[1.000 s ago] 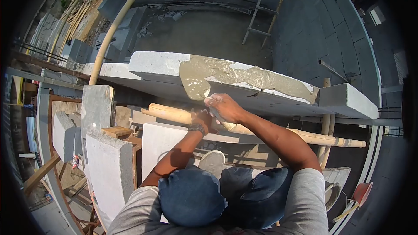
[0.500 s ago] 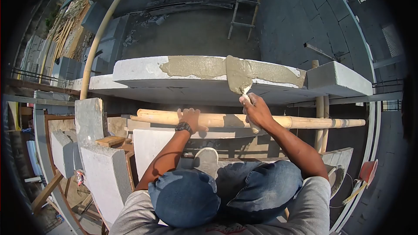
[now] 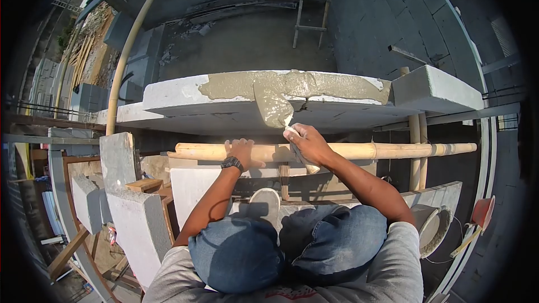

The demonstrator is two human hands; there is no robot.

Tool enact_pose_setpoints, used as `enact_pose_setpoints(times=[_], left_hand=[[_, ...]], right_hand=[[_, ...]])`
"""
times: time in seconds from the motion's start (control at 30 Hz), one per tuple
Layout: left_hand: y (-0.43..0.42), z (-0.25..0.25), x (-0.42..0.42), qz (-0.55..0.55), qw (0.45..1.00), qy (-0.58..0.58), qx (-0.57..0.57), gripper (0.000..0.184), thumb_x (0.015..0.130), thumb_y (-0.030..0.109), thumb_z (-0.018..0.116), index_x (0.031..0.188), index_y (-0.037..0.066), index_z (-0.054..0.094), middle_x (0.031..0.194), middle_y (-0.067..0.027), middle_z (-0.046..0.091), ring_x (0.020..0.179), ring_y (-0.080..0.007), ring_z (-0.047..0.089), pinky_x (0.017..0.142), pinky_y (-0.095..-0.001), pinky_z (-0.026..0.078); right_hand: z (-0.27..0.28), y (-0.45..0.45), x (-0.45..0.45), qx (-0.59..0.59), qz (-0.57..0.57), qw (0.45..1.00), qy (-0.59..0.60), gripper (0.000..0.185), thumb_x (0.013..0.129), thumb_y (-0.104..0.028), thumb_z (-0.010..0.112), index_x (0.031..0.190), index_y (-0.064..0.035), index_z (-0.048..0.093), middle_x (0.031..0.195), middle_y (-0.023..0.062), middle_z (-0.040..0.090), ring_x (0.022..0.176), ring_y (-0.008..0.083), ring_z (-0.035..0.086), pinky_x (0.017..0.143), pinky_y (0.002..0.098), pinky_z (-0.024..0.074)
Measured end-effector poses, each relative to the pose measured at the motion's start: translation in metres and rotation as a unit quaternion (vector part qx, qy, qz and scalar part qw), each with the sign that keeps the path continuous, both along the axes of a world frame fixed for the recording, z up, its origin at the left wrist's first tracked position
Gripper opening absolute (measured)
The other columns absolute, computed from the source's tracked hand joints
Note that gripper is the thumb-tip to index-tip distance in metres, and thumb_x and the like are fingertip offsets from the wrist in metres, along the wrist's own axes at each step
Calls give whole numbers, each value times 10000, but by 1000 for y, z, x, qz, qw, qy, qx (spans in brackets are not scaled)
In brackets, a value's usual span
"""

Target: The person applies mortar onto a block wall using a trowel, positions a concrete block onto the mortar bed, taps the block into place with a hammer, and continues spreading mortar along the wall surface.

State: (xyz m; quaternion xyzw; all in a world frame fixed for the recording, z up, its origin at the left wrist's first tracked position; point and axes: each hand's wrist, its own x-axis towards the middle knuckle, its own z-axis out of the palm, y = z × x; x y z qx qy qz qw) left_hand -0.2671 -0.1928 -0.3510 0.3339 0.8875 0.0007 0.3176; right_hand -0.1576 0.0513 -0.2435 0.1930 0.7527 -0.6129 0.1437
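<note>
Wet, glossy grey mortar (image 3: pixel 342 85) coats a matt, chalky white block (image 3: pixel 168 91); the bamboo pole (image 3: pixel 353 151) is smooth with a slight sheen, the jeans (image 3: pixel 233 258) faded denim cloth.

Between the block wall (image 3: pixel 337 115) and the bamboo pole (image 3: pixel 353 150) runs a dark gap, crossed by the right grip (image 3: pixel 307 142) and trowel (image 3: pixel 274 108); room lies to their right. A pale block (image 3: pixel 449 87) stands at the wall's right end, a tall pole (image 3: pixel 121 62) at its left.
</note>
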Motion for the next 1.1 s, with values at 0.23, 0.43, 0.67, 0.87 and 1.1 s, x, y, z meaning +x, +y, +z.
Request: enact_pose_setpoints(times=[0.23,0.43,0.67,0.87,1.1], left_hand=[[-3,-5,-2,-19,1000,18,11,1007,651,773,818,1377,105,617,1344,-173,632,1327,-389,534,1164,-687,267],[-2,-1,1,-11,1000,10,9,944,657,706,863,1352,111,628,1327,-166,638,1329,-389,526,1184,-683,233],[-2,0,-2,-9,1000,15,1,968,667,723,849,1379,114,605,1357,-168,626,1353,-388,519,1185,-672,247],[0,-3,-1,-13,1000,8,-11,993,650,751,842,1382,121,610,1359,-159,626,1345,-375,523,1182,-668,257],[4,2,0,-17,999,20,-26,1040,619,785,837,1412,148,620,1367,-137,631,1346,-353,535,1187,-638,270]], right_hand=[[24,36,26,120,-75,990,4,409,1049,-379,608,967,22,606,758,139,644,666,227,637,671,424,503],[-1,37,34,32,-126,991,23,449,1057,-416,591,966,24,587,767,160,625,702,257,637,705,434,512],[-35,-7,58,25,17,999,30,511,1045,-460,567,1148,35,639,1089,288,678,1049,426,657,937,484,490],[21,15,31,128,25,991,6,494,1048,-432,563,1156,47,619,1056,305,694,1056,491,653,936,531,494],[29,77,63,240,-62,968,-22,483,1044,-399,565,1140,70,625,1062,347,685,1084,528,637,949,559,487]])
